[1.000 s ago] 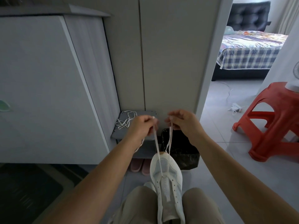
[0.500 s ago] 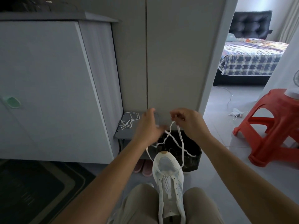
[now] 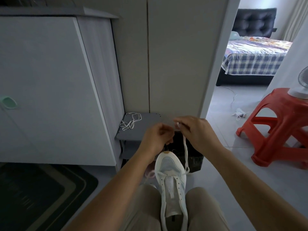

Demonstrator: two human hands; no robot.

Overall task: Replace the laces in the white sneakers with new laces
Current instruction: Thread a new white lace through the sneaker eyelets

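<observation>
While lacing, right hand (image 3: 196, 130): fingertips pinch the lace (image 3: 185, 147).
Left hand (image 3: 156, 138): fingers curled; grip unclear.
Risk: uneven pull may drag lace from sneaker (image 3: 168, 165) eyelets.

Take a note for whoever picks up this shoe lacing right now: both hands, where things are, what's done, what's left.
Left hand: fingers curled above the toe; unclear whether it holds a lace end.
Right hand: pinches the flat white lace, which hangs down to the white mesh sneaker between the knees.
Done: lace passed through the front eyelets only.
Left: thread the remaining eyelets, then tie.
Also: a tangled white lace lies on the grey shelf.
</observation>
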